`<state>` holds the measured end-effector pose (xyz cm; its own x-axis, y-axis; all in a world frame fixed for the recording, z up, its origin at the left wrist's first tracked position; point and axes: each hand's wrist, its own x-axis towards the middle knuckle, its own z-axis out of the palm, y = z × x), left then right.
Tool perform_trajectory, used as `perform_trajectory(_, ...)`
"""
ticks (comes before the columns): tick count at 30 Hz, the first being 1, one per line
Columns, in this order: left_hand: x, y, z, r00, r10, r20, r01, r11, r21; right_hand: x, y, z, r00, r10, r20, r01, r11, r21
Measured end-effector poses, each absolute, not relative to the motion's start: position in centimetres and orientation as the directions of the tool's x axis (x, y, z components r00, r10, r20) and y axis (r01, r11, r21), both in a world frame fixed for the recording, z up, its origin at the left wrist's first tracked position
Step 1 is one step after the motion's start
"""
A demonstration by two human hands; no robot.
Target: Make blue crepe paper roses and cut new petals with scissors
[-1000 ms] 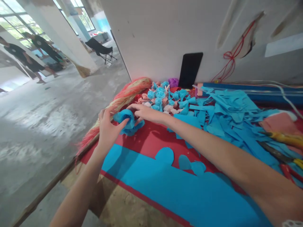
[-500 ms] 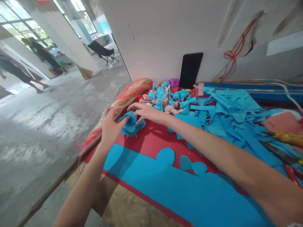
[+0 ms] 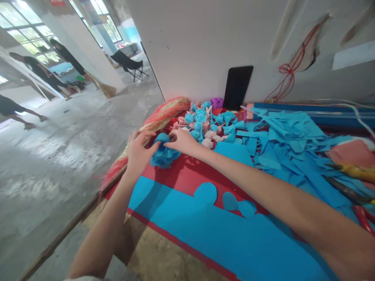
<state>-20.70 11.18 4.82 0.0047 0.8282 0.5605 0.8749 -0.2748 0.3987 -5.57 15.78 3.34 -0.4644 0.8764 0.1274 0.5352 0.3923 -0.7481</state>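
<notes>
A large blue paper flower (image 3: pixel 164 157) sits at the far left end of the red tabletop. My left hand (image 3: pixel 138 151) is on its left side, thumb and fingers closed on the upper petals. From the right, my right hand (image 3: pixel 184 141) pinches the edge of the same upper petal. Just behind the hands lies a heap of small blue and pink paper roses (image 3: pixel 199 118). A long blue paper strip (image 3: pixel 187 218) stretches along the front, with a few cut blue petals (image 3: pixel 205 193) on and beside it.
Blue paper scraps (image 3: pixel 288 128) pile up on the right, near yellow-handled pliers (image 3: pixel 351 171) and a red handle (image 3: pixel 363 219). A bundle of pink and yellow strands (image 3: pixel 159 115) runs along the left edge. A black tablet (image 3: pixel 238 88) leans on the wall. People stand far left.
My right hand has closed in from spread fingers to a pinch on the upper petal. The petal between both hands now stands more upright. The people in the background have shifted.
</notes>
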Motion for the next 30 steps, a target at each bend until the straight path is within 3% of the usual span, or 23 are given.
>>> perform_trajectory(14, -21.1, 10.0, 5.6, -0.076, 0.827, 0.557, 0.852, -0.236, 0.467, -5.9, 14.9, 4.9, -0.442, 0.88, 0.172, 0.607, 0.435, -0.665)
perform_trajectory(19, -22.3, 9.6, 4.1, -0.144, 0.845, 0.516, 0.803, -0.204, 0.559, -6.1, 15.0, 4.5, -0.391, 0.897, 0.207, 0.582, 0.415, -0.699)
perform_trajectory(24, -23.6, 9.6, 1.8, -0.167, 0.909, 0.382, 0.686, -0.171, 0.707, -5.8, 14.5, 4.0, -0.322, 0.915, 0.242, 0.538, 0.387, -0.748)
perform_trajectory(30, -24.0, 9.8, 1.1, -0.179, 0.944, 0.276, 0.58, -0.125, 0.805, -6.1, 13.9, 2.9, -0.344, 0.913, 0.219, 0.512, 0.378, -0.772)
